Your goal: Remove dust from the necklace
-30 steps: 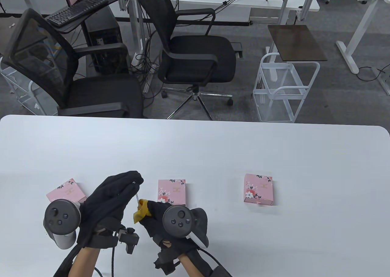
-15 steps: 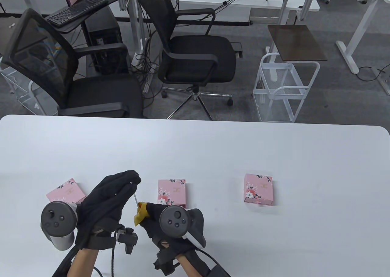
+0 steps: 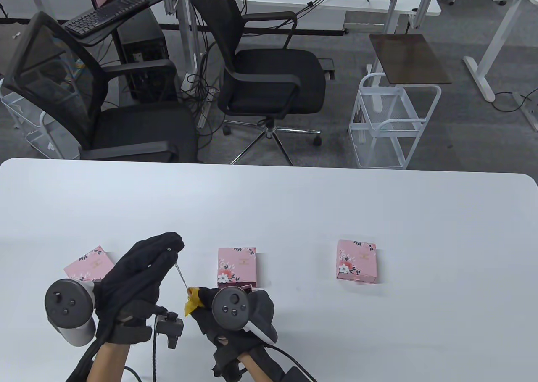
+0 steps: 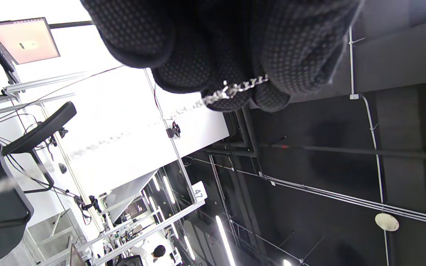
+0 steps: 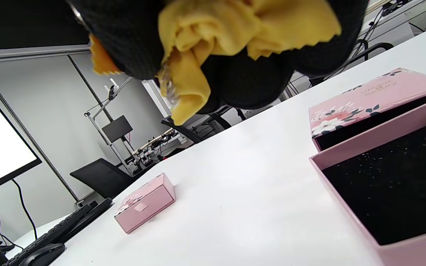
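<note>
A thin silver necklace chain (image 3: 180, 273) runs taut between my two hands above the table. My left hand (image 3: 162, 247) pinches its upper end; in the left wrist view the chain (image 4: 235, 90) shows between the gloved fingertips. My right hand (image 3: 201, 300) grips a yellow cloth (image 3: 192, 301) wrapped round the chain's lower end. In the right wrist view the yellow cloth (image 5: 213, 40) is bunched in the black glove, with a bit of chain (image 5: 168, 87) showing in its fold.
Three pink floral boxes lie on the white table (image 3: 294, 205): one at left (image 3: 89, 264), one in the middle (image 3: 236, 266) with its black-lined drawer (image 5: 394, 184) pulled out, one at right (image 3: 356, 260). Office chairs and a wire cart stand beyond the far edge.
Both hands have shifted left. The left hand has risen away from the right, and more chain shows stretched between them.
</note>
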`<control>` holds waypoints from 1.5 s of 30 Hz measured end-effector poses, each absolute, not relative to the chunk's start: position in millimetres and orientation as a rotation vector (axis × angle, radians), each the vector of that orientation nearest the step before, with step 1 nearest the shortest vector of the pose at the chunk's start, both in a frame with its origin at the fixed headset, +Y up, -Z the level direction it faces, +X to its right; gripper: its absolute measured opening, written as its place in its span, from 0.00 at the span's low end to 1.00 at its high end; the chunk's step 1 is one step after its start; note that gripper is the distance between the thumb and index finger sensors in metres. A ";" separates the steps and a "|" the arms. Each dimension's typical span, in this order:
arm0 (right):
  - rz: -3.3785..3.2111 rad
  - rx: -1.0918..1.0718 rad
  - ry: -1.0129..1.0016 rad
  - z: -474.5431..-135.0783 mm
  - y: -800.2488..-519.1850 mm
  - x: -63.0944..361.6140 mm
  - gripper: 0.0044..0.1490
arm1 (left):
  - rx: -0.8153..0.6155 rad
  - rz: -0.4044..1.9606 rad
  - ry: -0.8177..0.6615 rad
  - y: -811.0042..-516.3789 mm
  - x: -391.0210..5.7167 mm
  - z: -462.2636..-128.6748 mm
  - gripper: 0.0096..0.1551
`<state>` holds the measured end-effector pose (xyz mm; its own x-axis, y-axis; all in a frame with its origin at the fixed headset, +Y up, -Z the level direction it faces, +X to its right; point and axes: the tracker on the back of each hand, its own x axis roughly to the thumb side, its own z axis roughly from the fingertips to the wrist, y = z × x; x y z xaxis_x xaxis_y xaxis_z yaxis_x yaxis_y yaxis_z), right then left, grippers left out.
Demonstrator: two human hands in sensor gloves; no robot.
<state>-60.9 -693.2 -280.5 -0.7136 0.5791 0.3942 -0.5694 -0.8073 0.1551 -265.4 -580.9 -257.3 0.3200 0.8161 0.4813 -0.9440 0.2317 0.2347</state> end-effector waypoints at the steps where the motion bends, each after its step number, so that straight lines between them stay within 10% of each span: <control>1: 2.450 0.578 0.035 -279.8 -693.7 -62.3 0.23 | 0.536 1.240 -0.277 -581.1 -267.1 -257.7 0.17; 45: 2.759 0.698 0.046 -273.9 -684.0 -62.7 0.26 | 0.588 1.314 -0.198 -577.8 -294.7 -256.6 0.18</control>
